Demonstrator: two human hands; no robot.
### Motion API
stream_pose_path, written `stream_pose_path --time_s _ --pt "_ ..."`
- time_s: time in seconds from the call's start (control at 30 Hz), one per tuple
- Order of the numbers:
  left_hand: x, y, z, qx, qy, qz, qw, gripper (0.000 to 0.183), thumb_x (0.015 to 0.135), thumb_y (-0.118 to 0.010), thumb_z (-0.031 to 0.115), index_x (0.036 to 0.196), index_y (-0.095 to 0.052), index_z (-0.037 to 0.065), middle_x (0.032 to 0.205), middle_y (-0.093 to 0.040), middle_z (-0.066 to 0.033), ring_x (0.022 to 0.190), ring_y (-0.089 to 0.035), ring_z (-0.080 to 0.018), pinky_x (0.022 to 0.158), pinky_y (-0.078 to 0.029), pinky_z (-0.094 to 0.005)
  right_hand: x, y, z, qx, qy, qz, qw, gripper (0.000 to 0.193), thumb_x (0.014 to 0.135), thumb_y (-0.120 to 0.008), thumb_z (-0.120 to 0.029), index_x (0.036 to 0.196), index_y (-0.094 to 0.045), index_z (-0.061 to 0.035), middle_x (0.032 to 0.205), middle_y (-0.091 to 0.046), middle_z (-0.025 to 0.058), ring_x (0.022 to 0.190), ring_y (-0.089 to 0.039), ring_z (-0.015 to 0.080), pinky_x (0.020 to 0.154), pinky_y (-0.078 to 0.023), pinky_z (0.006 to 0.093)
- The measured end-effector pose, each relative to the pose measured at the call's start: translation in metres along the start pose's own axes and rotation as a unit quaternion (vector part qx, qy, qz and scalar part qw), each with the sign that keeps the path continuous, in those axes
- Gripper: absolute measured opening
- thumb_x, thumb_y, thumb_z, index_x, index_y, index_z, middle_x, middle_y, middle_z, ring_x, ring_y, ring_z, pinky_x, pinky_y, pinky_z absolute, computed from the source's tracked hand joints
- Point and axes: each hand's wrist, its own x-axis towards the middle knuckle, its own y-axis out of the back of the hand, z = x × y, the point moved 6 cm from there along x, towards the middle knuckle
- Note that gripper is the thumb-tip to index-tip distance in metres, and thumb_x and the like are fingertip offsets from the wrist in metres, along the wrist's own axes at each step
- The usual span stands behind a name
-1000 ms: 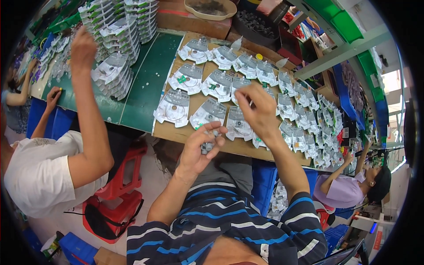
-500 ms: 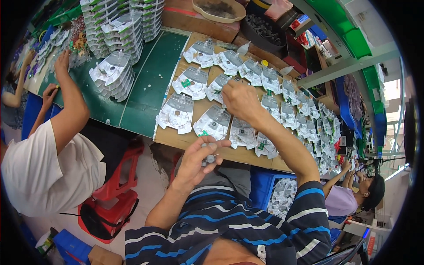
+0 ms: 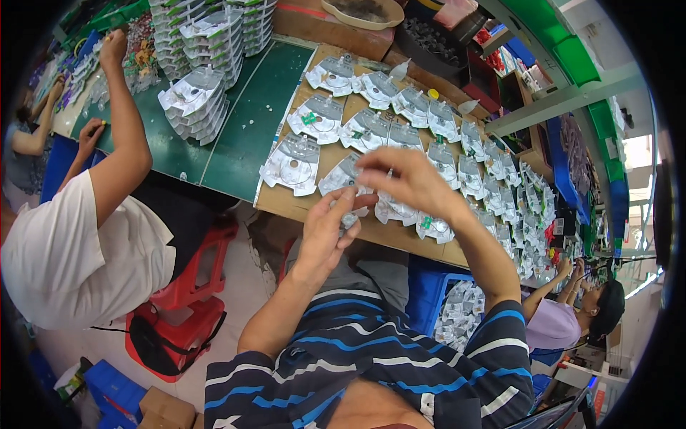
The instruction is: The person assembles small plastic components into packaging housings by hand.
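Observation:
My left hand is closed around small grey round parts, held just off the table's near edge. What kind of parts they are I cannot make out. Just above it, my right hand comes in with its fingers bent towards the left fingertips; motion blurs them, and anything between them is hidden. Under and beyond the hands lie fan-shaped silver-white plastic housings in rows. Some carry a small green circuit board. A housing directly behind my hands is partly covered by them.
Stacked housings stand on the green mat at left, where a person in a white shirt works. Behind the rows are a dark tub of small parts and a shallow tray. A blue crate sits below the table edge.
My right hand has drawn back from a housing in the middle rows to my left hand. The left hand has risen slightly. The neighbour's arm has reached farther away.

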Motion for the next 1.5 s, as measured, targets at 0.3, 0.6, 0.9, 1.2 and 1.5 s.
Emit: stream_pose_path --time_s 0.3,0.6,0.9,1.2,1.5 --pt "0.004 -0.006 -0.002 0.074 -0.06 0.094 0.991 0.033 0.099 -0.057 0.03 0.111 -0.056 0.0 0.082 -0.062 -0.004 0.05 -0.045 -0.0041 0.038 -0.029 -0.0182 -0.055 -0.027 -0.029 -0.08 0.107 0.067 0.989 0.029 0.082 -0.074 -0.012 0.108 -0.063 -0.0032 0.096 -0.065 0.0128 0.074 -0.064 0.0241 0.065 -0.052 0.0324" --pt "0.008 -0.029 -0.007 0.064 0.105 -0.158 0.98 0.031 0.102 -0.05 0.03 0.108 -0.06 0.0 0.082 -0.061 -0.0059 0.048 -0.041 -0.0039 0.037 -0.026 -0.0166 -0.047 0.001 0.036 0.072 -0.012 0.04 0.997 0.021 0.092 -0.067 -0.024 0.1 -0.073 -0.0057 0.081 -0.064 0.0055 0.075 -0.057 0.0131 0.068 -0.044 0.0281" --pt "0.026 -0.037 -0.003 -0.054 0.144 -0.216 0.964 0.028 0.102 -0.05 0.025 0.115 -0.056 0.001 0.085 -0.057 -0.0038 0.051 -0.041 -0.0018 0.04 -0.03 -0.013 -0.049 0.007 0.034 0.188 -0.101 0.154 0.965 0.027 0.098 -0.058 -0.021 0.118 -0.065 -0.004 0.087 -0.063 0.0029 0.078 -0.058 0.009 0.063 -0.046 0.0239" --pt "0.034 -0.046 0.007 -0.067 0.052 -0.16 0.983 0.033 0.103 -0.048 0.027 0.126 -0.05 0.003 0.083 -0.052 -0.0023 0.053 -0.039 -0.0043 0.041 -0.028 -0.0151 -0.045 -0.002 0.061 0.387 -0.155 0.185 0.89 0.021 0.096 -0.06 -0.02 0.1 -0.066 -0.0002 0.083 -0.066 0.0017 0.069 -0.057 0.0058 0.056 -0.043 0.0196" --pt "0.019 -0.032 0.03 -0.068 0.015 -0.063 0.996 0.027 0.101 -0.045 0.016 0.119 -0.05 -0.004 0.094 -0.057 -0.0146 0.061 -0.046 -0.01 0.04 -0.032 -0.0184 0.099 0.084 0.112 -0.216 -0.001 0.372 0.903 0.021 0.086 -0.066 -0.023 0.088 -0.072 -0.0025 0.083 -0.068 0.0153 0.074 -0.065 0.0307 0.067 -0.05 0.0399"
